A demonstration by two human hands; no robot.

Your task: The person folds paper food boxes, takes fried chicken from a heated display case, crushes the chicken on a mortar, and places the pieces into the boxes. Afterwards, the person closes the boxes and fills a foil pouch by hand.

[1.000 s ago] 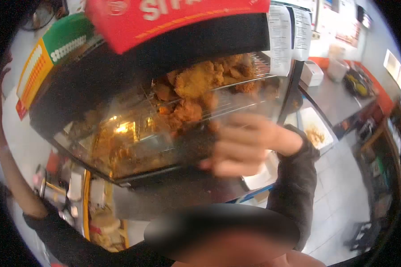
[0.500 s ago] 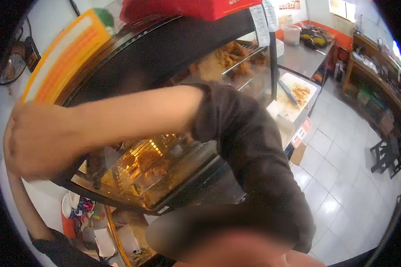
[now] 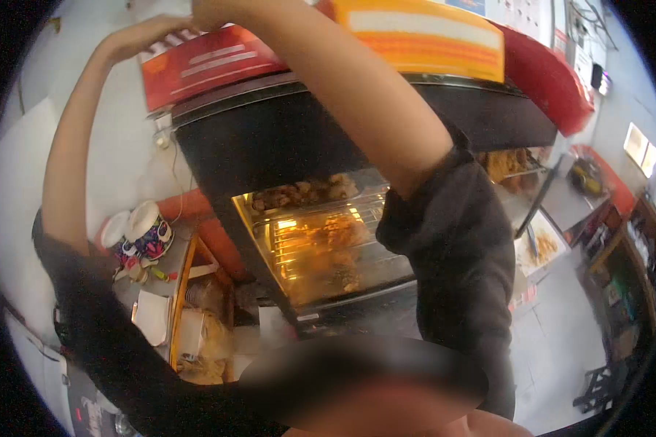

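Note:
Both my arms are raised over the glass food warmer. At the top left, my left hand has its fingers stretched out toward my other hand, by the upper edge of a red box with white print. I cannot tell whether they touch the box. My right hand is at the top edge of the view, partly cut off, its fingers hidden. A yellow and white box stands on the warmer, right of my right forearm. Fried food lies on lit racks behind the glass.
Patterned paper tubs are on the left counter beside a wooden shelf. On the right are a white tray with crumbs and a knife, a shelving unit, and a black stool on the tiled floor. Another red piece tops the warmer.
The view has swung, so the warmer appears more front-on and the yellow box farther right. My hands now appear higher, at the top edge, and the red printed box has come into sight.

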